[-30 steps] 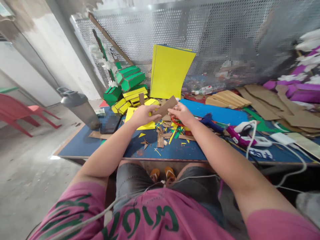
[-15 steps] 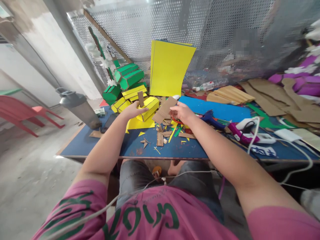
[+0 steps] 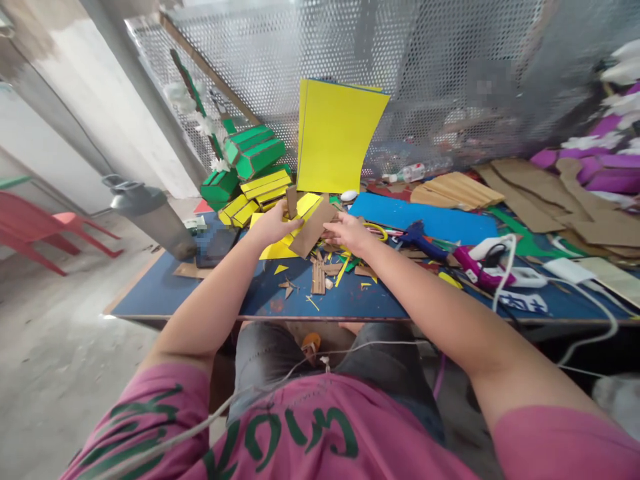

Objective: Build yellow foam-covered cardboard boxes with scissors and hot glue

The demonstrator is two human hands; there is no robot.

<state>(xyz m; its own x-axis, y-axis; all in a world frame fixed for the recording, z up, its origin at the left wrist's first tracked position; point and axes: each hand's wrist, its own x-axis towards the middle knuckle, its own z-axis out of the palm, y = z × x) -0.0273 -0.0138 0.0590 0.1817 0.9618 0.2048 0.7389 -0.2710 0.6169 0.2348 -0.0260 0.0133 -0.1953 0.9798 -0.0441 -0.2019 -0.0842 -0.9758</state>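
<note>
My left hand [image 3: 277, 225] grips a yellow cardboard piece [image 3: 309, 206], part of which is hidden by the fingers. A small brown cardboard strip [image 3: 291, 199] stands upright beside my left thumb and index finger; whether the hand pinches it too, I cannot tell. My right hand [image 3: 349, 233] holds a flat brown cardboard piece [image 3: 314, 230] by its right edge. That piece is tilted and overlaps the front of the yellow one. Beneath both hands a yellow sheet [image 3: 277, 249] and cardboard scraps [image 3: 319, 277] lie on the blue table [image 3: 260, 293].
Yellow boxes [image 3: 267, 185] and green boxes [image 3: 260, 152] are stacked behind my left hand. A grey bottle [image 3: 153, 217] stands at the left. A yellow board [image 3: 343, 137] leans on the mesh. On the right lie a blue board [image 3: 425, 217], a glue gun [image 3: 425, 240] and a purple-white power strip [image 3: 473, 267].
My right hand has brought the brown cardboard left and slightly down, over the yellow piece. Yellow scissor handles and a white oval object now show behind the right hand.
</note>
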